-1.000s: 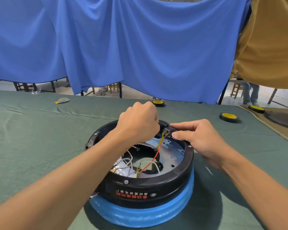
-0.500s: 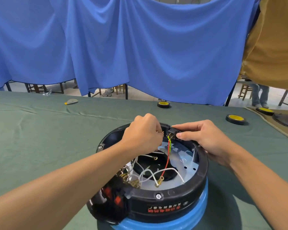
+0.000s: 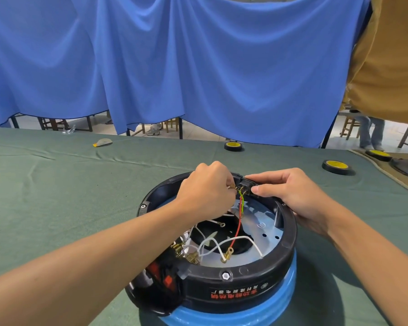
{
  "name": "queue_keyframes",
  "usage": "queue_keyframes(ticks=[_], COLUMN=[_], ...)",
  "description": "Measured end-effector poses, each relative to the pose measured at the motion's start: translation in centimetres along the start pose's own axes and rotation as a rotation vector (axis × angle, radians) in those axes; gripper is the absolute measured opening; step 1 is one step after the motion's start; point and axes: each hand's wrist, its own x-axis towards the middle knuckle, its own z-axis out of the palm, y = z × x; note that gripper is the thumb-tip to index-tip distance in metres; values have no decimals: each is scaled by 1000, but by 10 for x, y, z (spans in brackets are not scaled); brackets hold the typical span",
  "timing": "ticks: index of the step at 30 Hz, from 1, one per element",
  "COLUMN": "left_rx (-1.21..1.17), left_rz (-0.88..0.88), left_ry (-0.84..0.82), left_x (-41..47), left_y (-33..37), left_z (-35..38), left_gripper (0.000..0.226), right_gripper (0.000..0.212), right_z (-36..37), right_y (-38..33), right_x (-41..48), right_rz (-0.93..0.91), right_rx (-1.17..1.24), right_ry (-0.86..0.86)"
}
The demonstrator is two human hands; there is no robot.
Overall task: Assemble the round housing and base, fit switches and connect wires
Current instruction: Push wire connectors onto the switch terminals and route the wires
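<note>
Round black plastic housing is sitting on top of a blue ribbed base, both standing on the green cloth-covered table in front of the person. The housing's open side is facing up, showing a silver metal plate inside.

Left hand is reaching over the housing's far rim, fingers curled together and pinching a small brass terminal right beside the pins of a black switch block. Whether the terminal is already seated on a pin cannot be told.

Right hand is gripping that switch block between thumb and forefinger, with the other fingers curling over the outside of the rim. The block is sitting in the housing's far wall.

A green-yellow wire and a red wire are hanging down from the block's pins. The red one is ending in a brass ring lug lying loose over the plate. Thin white wires are looping across the dark centre opening toward a cluster of brass connectors at the near-left wall.

Two red rocker switches are showing in the housing's bulging near-left corner. A hex bolt head is sitting in the near rim.

A hanging blue fabric curtain is closing off the far edge of the table. Two black tape rolls with yellow cores are lying on the cloth, well apart from the housing.
</note>
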Motion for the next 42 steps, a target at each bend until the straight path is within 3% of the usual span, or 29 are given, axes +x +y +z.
queue_keyframes(ticks=[24,42], left_rx=[76,-87], left_rz=[29,-19], left_ry=[22,-12], left_x=[-3,-4], left_y=[2,0], left_z=[1,-1], left_gripper=[20,19], right_gripper=[26,25], right_z=[-1,-2], right_y=[3,3], right_x=[0,2], right_rz=[-8,-9], right_rx=[40,15], right_ry=[-26,-19])
